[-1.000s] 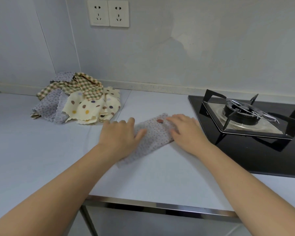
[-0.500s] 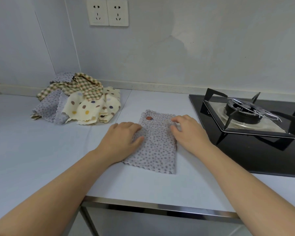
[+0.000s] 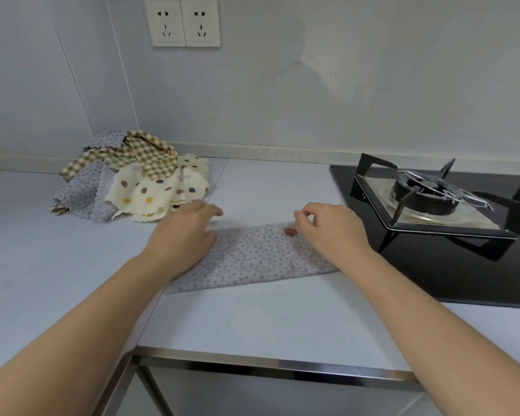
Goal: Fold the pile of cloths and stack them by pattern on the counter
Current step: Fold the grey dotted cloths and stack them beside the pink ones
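Head view: two bare hands work on one grey dotted cloth (image 3: 252,256), which lies on the counter (image 3: 252,319) between the pile (image 3: 132,178) and the stove (image 3: 427,199).
Cloth in hand: it lies flat as a long narrow strip, slanting a little, and looks folded at least once. A small brown tag (image 3: 290,231) sits near its far edge.
Left hand (image 3: 183,235): it rests palm down on the strip's left end, with the fingers stretched forward and loosely together. It is blurred, so finer detail is lost.
Right hand (image 3: 330,232): it is over the strip's right end, just beside the tag. The fingers are curled with the thumb close to the forefinger. I cannot tell whether they pinch the far edge or only hover at it.
Pile: it is heaped loosely in the far left corner, well apart from the strip. A checked cloth (image 3: 150,157) lies on top, over cream spotted cloths (image 3: 150,190) and another grey dotted piece (image 3: 81,190). None of these is folded.
Done so far: judging by its shape, this one cloth is partly folded. No finished stack shows anywhere on the counter.
Left to do: the strip probably needs another fold across its length and then a place to lie. After that, every cloth in the pile has to be folded and sorted by pattern.
Progress: early, with most of the work ahead.
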`<action>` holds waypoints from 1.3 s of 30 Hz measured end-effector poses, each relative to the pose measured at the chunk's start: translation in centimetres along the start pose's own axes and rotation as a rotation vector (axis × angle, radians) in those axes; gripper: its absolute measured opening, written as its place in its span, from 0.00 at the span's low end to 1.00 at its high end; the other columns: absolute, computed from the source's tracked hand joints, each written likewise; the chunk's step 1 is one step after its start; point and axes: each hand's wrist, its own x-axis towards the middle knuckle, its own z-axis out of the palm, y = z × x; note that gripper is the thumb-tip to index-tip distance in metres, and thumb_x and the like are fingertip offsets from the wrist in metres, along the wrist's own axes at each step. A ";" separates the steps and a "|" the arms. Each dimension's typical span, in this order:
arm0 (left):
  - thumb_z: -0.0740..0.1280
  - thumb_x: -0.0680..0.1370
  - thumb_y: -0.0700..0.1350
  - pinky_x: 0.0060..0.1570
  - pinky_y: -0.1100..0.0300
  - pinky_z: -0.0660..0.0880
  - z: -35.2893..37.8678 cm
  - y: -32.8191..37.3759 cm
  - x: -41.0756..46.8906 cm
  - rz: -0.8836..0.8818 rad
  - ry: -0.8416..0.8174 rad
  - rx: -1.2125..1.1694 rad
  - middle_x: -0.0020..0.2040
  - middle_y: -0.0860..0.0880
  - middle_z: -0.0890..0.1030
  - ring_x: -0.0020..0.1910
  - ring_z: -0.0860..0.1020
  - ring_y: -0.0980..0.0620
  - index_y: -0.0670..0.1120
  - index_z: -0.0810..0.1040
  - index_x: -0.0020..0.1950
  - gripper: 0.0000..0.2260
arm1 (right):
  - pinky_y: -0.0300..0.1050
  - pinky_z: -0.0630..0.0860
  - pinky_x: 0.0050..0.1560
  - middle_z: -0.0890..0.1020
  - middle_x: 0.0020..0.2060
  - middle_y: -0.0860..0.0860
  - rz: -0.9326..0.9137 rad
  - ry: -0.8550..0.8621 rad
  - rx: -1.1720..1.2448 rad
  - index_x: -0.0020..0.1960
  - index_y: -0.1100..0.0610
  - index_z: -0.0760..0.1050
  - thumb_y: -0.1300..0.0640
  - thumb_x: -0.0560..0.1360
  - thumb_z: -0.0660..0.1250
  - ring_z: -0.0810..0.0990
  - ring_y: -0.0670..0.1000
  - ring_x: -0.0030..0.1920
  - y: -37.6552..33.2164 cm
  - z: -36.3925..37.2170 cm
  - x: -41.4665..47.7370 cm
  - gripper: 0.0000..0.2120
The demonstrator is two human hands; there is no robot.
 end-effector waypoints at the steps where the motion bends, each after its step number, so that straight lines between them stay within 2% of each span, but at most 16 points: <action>1: 0.67 0.78 0.47 0.49 0.54 0.72 -0.2 0.1 -0.1 -0.069 0.032 0.019 0.57 0.48 0.79 0.55 0.77 0.47 0.46 0.76 0.62 0.14 | 0.45 0.71 0.46 0.83 0.40 0.48 0.006 0.001 0.015 0.51 0.51 0.80 0.48 0.80 0.57 0.79 0.53 0.45 0.0 0.0 0.0 0.13; 3: 0.65 0.77 0.55 0.43 0.57 0.70 -0.3 0.2 -0.2 -0.110 -0.031 0.071 0.50 0.51 0.77 0.48 0.76 0.50 0.48 0.76 0.58 0.15 | 0.46 0.72 0.53 0.82 0.46 0.46 -0.024 -0.035 0.036 0.55 0.50 0.78 0.50 0.79 0.60 0.78 0.50 0.48 0.4 0.2 0.2 0.11; 5: 0.65 0.77 0.58 0.43 0.59 0.69 -0.4 -0.2 0.0 -0.054 -0.139 0.086 0.49 0.53 0.75 0.47 0.74 0.53 0.49 0.76 0.57 0.15 | 0.50 0.71 0.59 0.80 0.51 0.47 -0.058 -0.098 0.039 0.59 0.50 0.77 0.52 0.79 0.61 0.77 0.49 0.51 0.8 0.6 0.4 0.11; 8: 0.67 0.77 0.53 0.49 0.57 0.73 -1.2 -1.4 0.2 -0.051 -0.182 -0.027 0.52 0.53 0.76 0.50 0.75 0.53 0.50 0.77 0.59 0.12 | 0.51 0.69 0.61 0.78 0.55 0.47 -0.078 -0.131 0.000 0.61 0.49 0.76 0.51 0.78 0.62 0.75 0.50 0.57 1.3 0.8 0.5 0.13; 10: 0.68 0.77 0.50 0.48 0.60 0.72 -2.2 -2.5 0.3 -0.079 -0.213 -0.013 0.51 0.54 0.77 0.49 0.76 0.53 0.51 0.77 0.57 0.11 | 0.50 0.67 0.61 0.77 0.57 0.47 -0.080 -0.163 -0.034 0.63 0.49 0.75 0.52 0.78 0.61 0.74 0.50 0.58 1.5 0.8 0.6 0.14; 13: 0.71 0.74 0.51 0.41 0.62 0.69 -3.4 -3.7 0.3 -0.172 -0.314 0.008 0.44 0.57 0.77 0.42 0.74 0.59 0.54 0.77 0.49 0.07 | 0.49 0.67 0.60 0.77 0.54 0.47 -0.067 -0.176 -0.039 0.61 0.49 0.76 0.53 0.78 0.61 0.76 0.50 0.55 1.8 0.9 0.7 0.13; 16: 0.73 0.73 0.49 0.37 0.64 0.68 -3.5 -3.9 0.2 -0.221 -0.331 -0.033 0.40 0.55 0.79 0.40 0.74 0.59 0.54 0.78 0.44 0.05 | 0.49 0.71 0.57 0.75 0.46 0.46 -0.050 -0.151 0.006 0.55 0.50 0.78 0.52 0.77 0.65 0.77 0.50 0.50 1.9 0.9 0.9 0.08; 18: 0.73 0.73 0.49 0.35 0.66 0.66 -3.5 -3.9 0.2 -0.230 -0.330 -0.041 0.42 0.55 0.78 0.40 0.74 0.59 0.53 0.77 0.45 0.06 | 0.46 0.69 0.52 0.74 0.43 0.44 -0.022 -0.154 0.032 0.52 0.50 0.76 0.50 0.76 0.66 0.76 0.48 0.48 2.0 0.8 0.9 0.06; 20: 0.73 0.73 0.50 0.35 0.66 0.66 -3.7 -3.9 0.2 -0.241 -0.342 -0.038 0.43 0.56 0.77 0.40 0.73 0.60 0.53 0.77 0.48 0.08 | 0.45 0.64 0.50 0.75 0.42 0.43 -0.005 -0.164 0.011 0.49 0.48 0.74 0.47 0.76 0.66 0.74 0.46 0.46 2.1 0.7 0.9 0.06; 22: 0.73 0.73 0.48 0.34 0.68 0.65 -3.8 -3.8 0.2 -0.262 -0.365 -0.084 0.43 0.55 0.78 0.38 0.73 0.60 0.52 0.78 0.47 0.06 | 0.44 0.63 0.48 0.76 0.43 0.44 -0.007 -0.164 0.018 0.45 0.48 0.74 0.46 0.75 0.67 0.74 0.46 0.46 2.2 0.7 0.9 0.06; 25: 0.73 0.73 0.44 0.31 0.70 0.64 -3.8 -3.3 0.2 -0.261 -0.355 -0.112 0.41 0.55 0.77 0.37 0.72 0.60 0.50 0.77 0.43 0.06 | 0.46 0.69 0.46 0.77 0.41 0.45 -0.015 -0.164 0.097 0.40 0.48 0.70 0.51 0.75 0.69 0.76 0.48 0.44 2.0 0.7 0.8 0.09; 28: 0.73 0.73 0.43 0.31 0.70 0.66 -3.9 -3.0 0.1 -0.262 -0.345 -0.144 0.43 0.55 0.77 0.37 0.72 0.60 0.49 0.75 0.45 0.07 | 0.47 0.74 0.43 0.76 0.36 0.44 -0.018 -0.136 0.157 0.37 0.47 0.67 0.56 0.73 0.70 0.78 0.50 0.41 1.9 0.9 0.8 0.13; 31: 0.72 0.74 0.43 0.32 0.69 0.65 -4.0 -3.0 0.1 -0.273 -0.381 -0.146 0.42 0.54 0.77 0.38 0.72 0.58 0.52 0.75 0.51 0.09 | 0.43 0.73 0.40 0.77 0.36 0.43 -0.021 -0.118 0.191 0.37 0.45 0.68 0.55 0.72 0.72 0.76 0.46 0.39 2.1 1.2 0.9 0.14; 34: 0.72 0.74 0.42 0.31 0.71 0.66 -4.0 -2.8 0.2 -0.268 -0.373 -0.140 0.40 0.53 0.75 0.36 0.70 0.59 0.49 0.76 0.49 0.07 | 0.39 0.67 0.35 0.76 0.37 0.44 -0.026 -0.111 0.198 0.35 0.48 0.69 0.56 0.72 0.73 0.74 0.44 0.37 2.4 1.2 1.0 0.14; 39: 0.70 0.75 0.41 0.32 0.66 0.64 -3.7 -2.7 0.2 -0.291 -0.359 -0.147 0.40 0.54 0.73 0.39 0.72 0.55 0.48 0.73 0.43 0.07 | 0.45 0.71 0.41 0.76 0.38 0.46 -0.049 -0.114 0.216 0.34 0.49 0.68 0.54 0.71 0.74 0.75 0.48 0.41 2.2 1.1 1.0 0.15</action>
